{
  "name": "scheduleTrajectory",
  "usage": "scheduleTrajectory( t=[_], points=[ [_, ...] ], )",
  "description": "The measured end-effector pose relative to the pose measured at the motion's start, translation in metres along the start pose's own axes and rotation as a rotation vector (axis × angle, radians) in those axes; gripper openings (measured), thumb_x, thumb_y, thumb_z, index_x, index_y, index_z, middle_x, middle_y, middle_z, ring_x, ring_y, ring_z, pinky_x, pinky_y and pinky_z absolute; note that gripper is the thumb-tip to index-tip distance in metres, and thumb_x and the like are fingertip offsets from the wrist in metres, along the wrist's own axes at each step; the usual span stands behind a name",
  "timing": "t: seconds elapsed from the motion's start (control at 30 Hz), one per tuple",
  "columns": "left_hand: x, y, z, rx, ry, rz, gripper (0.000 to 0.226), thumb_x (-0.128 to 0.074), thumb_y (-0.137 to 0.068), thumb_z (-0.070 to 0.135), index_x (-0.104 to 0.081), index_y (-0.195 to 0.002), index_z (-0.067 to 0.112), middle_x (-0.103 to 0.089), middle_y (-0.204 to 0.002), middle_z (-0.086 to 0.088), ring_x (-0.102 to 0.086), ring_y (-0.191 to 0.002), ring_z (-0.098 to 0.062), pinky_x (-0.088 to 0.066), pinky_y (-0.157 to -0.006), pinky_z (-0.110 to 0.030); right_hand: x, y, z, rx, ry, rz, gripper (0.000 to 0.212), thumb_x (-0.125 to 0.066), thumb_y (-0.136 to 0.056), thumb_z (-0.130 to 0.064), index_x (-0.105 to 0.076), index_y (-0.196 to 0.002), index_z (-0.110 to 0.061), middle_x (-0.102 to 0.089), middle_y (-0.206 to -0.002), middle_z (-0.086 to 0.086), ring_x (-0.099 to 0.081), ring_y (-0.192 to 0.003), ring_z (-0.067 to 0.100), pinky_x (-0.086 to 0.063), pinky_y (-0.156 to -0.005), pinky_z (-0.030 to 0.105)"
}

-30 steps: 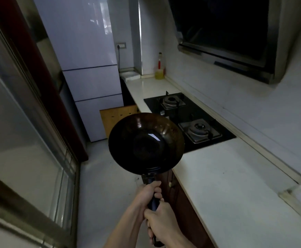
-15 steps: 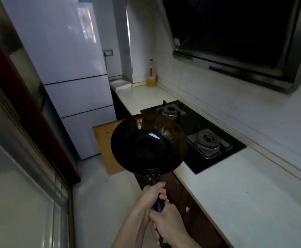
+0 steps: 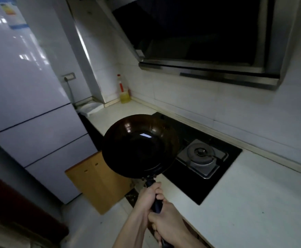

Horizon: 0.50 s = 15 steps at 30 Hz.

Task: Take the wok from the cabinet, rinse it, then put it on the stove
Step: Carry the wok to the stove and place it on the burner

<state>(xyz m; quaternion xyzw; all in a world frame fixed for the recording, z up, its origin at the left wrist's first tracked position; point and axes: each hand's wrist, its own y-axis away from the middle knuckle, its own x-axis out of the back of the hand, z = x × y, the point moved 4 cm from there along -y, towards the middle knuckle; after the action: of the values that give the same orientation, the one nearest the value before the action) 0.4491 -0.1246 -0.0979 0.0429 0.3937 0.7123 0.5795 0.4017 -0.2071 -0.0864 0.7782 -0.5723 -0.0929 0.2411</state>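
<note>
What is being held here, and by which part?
The wok, by its dark handle: left hand nearer the bowl, right hand behind it.

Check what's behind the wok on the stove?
The dark round wok, held by both hands, hides the far end of the black glass stove; any burner there is covered. The near steel burner shows bare to its right.

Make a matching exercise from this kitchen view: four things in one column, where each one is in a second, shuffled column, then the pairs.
Things:
1. wok
2. oil bottle
3. near burner
4. fridge

Places:
A. back corner of the counter
B. held in the air by both hands
C. left of the counter's far end
D. uncovered, right of the wok

Pairs: 1-B, 2-A, 3-D, 4-C
</note>
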Motion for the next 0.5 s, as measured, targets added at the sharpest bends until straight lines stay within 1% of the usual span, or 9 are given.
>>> scheduleTrajectory(
  t=[0.07,0.13,0.2,0.27,0.37,0.43,0.5],
  points=[
    [-0.02,-0.02,0.0,0.046,-0.009,-0.024,0.037,-0.056,-0.099,0.007,-0.044,-0.066,0.017,-0.039,-0.05,0.004,-0.035,-0.035,-0.008,-0.037,-0.039,-0.021,0.017,-0.012,-0.003,-0.002,-0.009,0.042,0.027,-0.055,-0.068,-0.018,-0.058,-0.092,-0.007,-0.06,-0.06,0.006,-0.055,-0.041,0.016,-0.04,-0.045,0.025],
    [-0.038,-0.038,-0.002,0.081,-0.051,-0.067,0.032,-0.056,-0.1,0.007,-0.047,-0.069,0.015,-0.038,-0.05,0.004,-0.035,-0.034,-0.008,-0.037,-0.038,-0.021,0.034,-0.022,-0.004,-0.018,-0.016,0.104,0.029,-0.055,-0.068,-0.019,-0.058,-0.094,-0.007,-0.062,-0.065,0.008,-0.056,-0.045,0.016,-0.041,-0.048,0.027],
    [-0.055,-0.056,0.0,0.096,-0.108,-0.121,0.029,-0.056,-0.099,0.006,-0.049,-0.072,0.015,-0.038,-0.051,0.004,-0.035,-0.035,-0.009,-0.036,-0.041,-0.023,0.048,-0.031,-0.004,-0.029,-0.059,0.157,0.029,-0.055,-0.068,-0.016,-0.058,-0.095,-0.006,-0.062,-0.062,0.006,-0.056,-0.043,0.014,-0.041,-0.047,0.026],
    [-0.071,-0.074,0.0,0.126,-0.178,-0.173,0.035,-0.057,-0.098,0.007,-0.046,-0.067,0.017,-0.039,-0.051,0.004,-0.036,-0.036,-0.009,-0.038,-0.044,-0.025,0.06,-0.041,-0.006,-0.024,-0.093,0.217,0.022,-0.055,-0.071,-0.013,-0.06,-0.091,-0.006,-0.06,-0.054,0.002,-0.055,-0.04,0.013,-0.041,-0.046,0.025],
    [-0.091,-0.101,0.001,0.181,-0.249,-0.244,0.041,-0.061,-0.097,0.008,-0.047,-0.059,0.017,-0.04,-0.052,0.004,-0.037,-0.036,-0.009,-0.043,-0.046,-0.026,0.074,-0.057,-0.009,-0.035,-0.174,0.302,0.012,-0.056,-0.074,-0.014,-0.059,-0.083,-0.007,-0.057,-0.047,0.002,-0.055,-0.036,0.018,-0.04,-0.042,0.024],
    [-0.101,-0.116,0.002,0.219,-0.289,-0.303,0.042,-0.062,-0.096,0.008,-0.049,-0.056,0.017,-0.04,-0.053,0.003,-0.037,-0.038,-0.01,-0.045,-0.047,-0.027,0.079,-0.071,-0.01,-0.042,-0.219,0.374,0.013,-0.056,-0.072,-0.018,-0.059,-0.08,-0.008,-0.056,-0.046,0.003,-0.054,-0.035,0.019,-0.041,-0.041,0.025],
    [-0.109,-0.129,0.004,0.263,-0.332,-0.365,0.042,-0.061,-0.095,0.008,-0.048,-0.057,0.017,-0.04,-0.052,0.004,-0.038,-0.038,-0.009,-0.046,-0.047,-0.028,0.079,-0.084,-0.011,-0.068,-0.258,0.449,0.015,-0.056,-0.07,-0.021,-0.058,-0.08,-0.009,-0.055,-0.046,0.001,-0.053,-0.035,0.019,-0.041,-0.043,0.025]
  ],
)
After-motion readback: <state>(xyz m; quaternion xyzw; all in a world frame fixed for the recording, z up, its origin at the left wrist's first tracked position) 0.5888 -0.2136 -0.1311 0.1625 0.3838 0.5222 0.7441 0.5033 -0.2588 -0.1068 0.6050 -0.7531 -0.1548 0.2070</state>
